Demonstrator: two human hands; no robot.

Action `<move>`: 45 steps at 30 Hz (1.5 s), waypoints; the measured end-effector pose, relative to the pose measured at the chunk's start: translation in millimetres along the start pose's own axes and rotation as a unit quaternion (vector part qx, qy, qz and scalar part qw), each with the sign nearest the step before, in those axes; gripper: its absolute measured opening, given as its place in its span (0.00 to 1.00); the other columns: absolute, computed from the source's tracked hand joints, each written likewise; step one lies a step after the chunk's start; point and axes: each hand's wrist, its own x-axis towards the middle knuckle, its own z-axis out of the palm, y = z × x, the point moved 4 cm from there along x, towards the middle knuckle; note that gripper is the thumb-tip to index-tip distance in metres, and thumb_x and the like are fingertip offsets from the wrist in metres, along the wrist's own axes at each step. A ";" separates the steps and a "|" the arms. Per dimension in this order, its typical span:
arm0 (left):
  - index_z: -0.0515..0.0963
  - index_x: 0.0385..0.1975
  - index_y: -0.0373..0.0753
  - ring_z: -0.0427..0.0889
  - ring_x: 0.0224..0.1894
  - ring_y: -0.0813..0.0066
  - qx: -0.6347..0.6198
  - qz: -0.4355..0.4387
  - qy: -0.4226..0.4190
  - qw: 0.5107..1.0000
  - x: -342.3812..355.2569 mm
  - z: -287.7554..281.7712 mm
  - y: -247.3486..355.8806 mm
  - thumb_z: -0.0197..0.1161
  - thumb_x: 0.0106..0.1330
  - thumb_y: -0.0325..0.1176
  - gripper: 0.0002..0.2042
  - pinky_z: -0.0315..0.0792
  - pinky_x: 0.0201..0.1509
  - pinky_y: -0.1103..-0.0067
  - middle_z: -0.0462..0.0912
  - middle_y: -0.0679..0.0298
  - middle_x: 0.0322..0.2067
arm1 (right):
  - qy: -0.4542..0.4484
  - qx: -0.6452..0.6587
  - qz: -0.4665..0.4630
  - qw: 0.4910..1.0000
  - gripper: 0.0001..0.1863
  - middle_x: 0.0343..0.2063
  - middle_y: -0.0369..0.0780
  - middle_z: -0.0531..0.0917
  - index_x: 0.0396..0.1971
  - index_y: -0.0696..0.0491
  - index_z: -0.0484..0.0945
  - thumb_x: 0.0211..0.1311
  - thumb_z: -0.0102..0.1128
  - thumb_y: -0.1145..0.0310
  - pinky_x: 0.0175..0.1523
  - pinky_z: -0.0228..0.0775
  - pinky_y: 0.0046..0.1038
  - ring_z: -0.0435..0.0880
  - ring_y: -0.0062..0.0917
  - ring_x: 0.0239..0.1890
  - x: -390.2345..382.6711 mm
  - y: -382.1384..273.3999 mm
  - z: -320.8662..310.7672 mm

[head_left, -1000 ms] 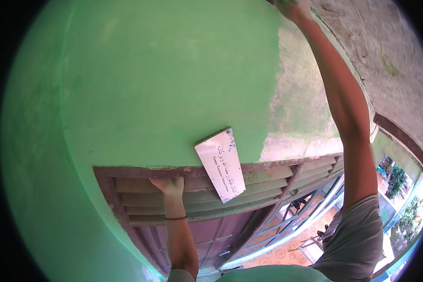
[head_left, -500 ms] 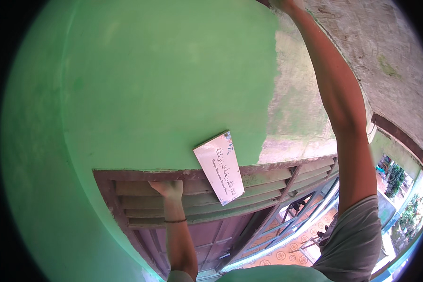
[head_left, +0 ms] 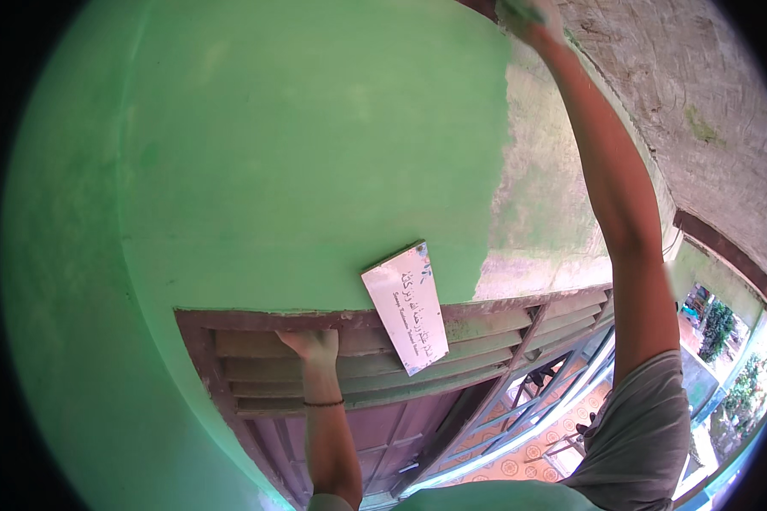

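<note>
My left hand (head_left: 314,342) hooks over the brown wooden rail above the louvred vent (head_left: 273,368); its thumb points left and the fingertips are hidden behind the wood. A thin bracelet circles that wrist. My right arm stretches up to the top edge of the view, where my right hand (head_left: 539,24) appears closed, with a green patch on it. What it holds is cut off and blurred. The wall (head_left: 315,145) is green, with a pale, patchy strip (head_left: 541,196) along its right side. A white sign (head_left: 406,311) hangs tilted over the vent, between my two arms.
A brown door (head_left: 358,443) stands below the vent. To its right are a window with blue bars (head_left: 486,426) and an orange patterned floor (head_left: 516,464). The rough grey ceiling (head_left: 690,94) slopes along the right, above an opening with plants (head_left: 717,328).
My right hand has come slightly down and right, so more of it and its green patch show. My left hand keeps its hold; the whole view has shifted a little.
</note>
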 end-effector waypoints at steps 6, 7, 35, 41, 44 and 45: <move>0.70 0.66 0.46 0.71 0.65 0.65 -0.010 0.010 0.001 1.000 1.2 -6.7 8.8 0.48 0.73 0.62 0.31 0.66 0.69 0.64 0.73 0.67 0.63 | -0.139 -0.103 0.042 0.984 0.15 0.40 0.46 0.88 0.50 0.48 0.87 0.64 0.62 0.66 0.44 0.75 0.37 0.85 0.33 0.39 4.3 1.3 12.7; 0.70 0.66 0.46 0.71 0.65 0.65 -0.006 0.034 0.009 0.999 0.7 -8.2 21.2 0.48 0.73 0.62 0.31 0.66 0.69 0.64 0.73 0.67 0.63 | -0.103 -0.034 0.070 0.992 0.14 0.38 0.45 0.88 0.48 0.49 0.87 0.64 0.62 0.66 0.44 0.75 0.36 0.85 0.32 0.37 0.3 -18.7 26.0; 0.69 0.68 0.47 0.70 0.68 0.65 0.005 -0.002 -0.018 1.000 -0.6 -7.9 10.2 0.48 0.73 0.64 0.33 0.65 0.71 0.62 0.73 0.68 0.64 | -0.038 -0.057 -0.011 0.998 0.10 0.31 0.48 0.85 0.37 0.56 0.85 0.62 0.60 0.68 0.38 0.74 0.38 0.84 0.40 0.33 -35.2 31.9 22.6; 0.69 0.67 0.46 0.70 0.68 0.65 0.006 -0.009 -0.011 1.000 -6.5 -1.4 16.4 0.48 0.73 0.64 0.32 0.65 0.71 0.62 0.72 0.68 0.65 | -0.116 -0.091 -0.024 0.989 0.07 0.35 0.49 0.87 0.34 0.55 0.85 0.60 0.59 0.73 0.44 0.76 0.42 0.86 0.44 0.40 -33.3 13.3 15.7; 0.69 0.67 0.46 0.70 0.68 0.65 0.006 0.012 -0.031 0.999 1.6 -4.7 10.7 0.47 0.74 0.63 0.32 0.65 0.71 0.63 0.72 0.68 0.64 | -0.141 -0.169 -0.108 0.969 0.07 0.37 0.48 0.87 0.33 0.53 0.85 0.59 0.58 0.74 0.45 0.76 0.43 0.86 0.45 0.40 -40.7 19.2 16.2; 0.69 0.67 0.45 0.70 0.68 0.65 0.002 0.008 -0.039 0.999 4.3 -8.9 5.4 0.47 0.74 0.63 0.32 0.65 0.71 0.63 0.72 0.68 0.64 | -0.122 -0.156 -0.138 0.970 0.07 0.37 0.48 0.87 0.33 0.53 0.85 0.59 0.57 0.73 0.45 0.76 0.44 0.85 0.46 0.40 -38.5 25.5 15.7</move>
